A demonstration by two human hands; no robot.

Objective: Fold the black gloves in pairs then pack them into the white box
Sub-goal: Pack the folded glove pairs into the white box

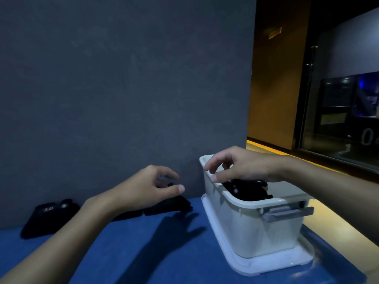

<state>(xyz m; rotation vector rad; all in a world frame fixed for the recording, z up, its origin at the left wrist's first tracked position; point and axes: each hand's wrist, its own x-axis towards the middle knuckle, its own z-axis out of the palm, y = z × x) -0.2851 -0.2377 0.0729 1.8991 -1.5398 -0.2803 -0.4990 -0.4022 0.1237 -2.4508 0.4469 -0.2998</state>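
Two bare hands show in my feed. The right hand (242,165) hovers over the far end of the white box (246,228), fingers loosely apart, gripping nothing. I see black gloves (246,191) packed inside. Left of the box, the left hand (147,187) hangs with fingers loosely curled and apart above a folded pair (170,206) on the blue table (143,253). Another pair (49,218) lies far left.

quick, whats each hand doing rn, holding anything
left hand: open, loosely curled, holding nothing, over a black glove
right hand: open, holding nothing, over the white box
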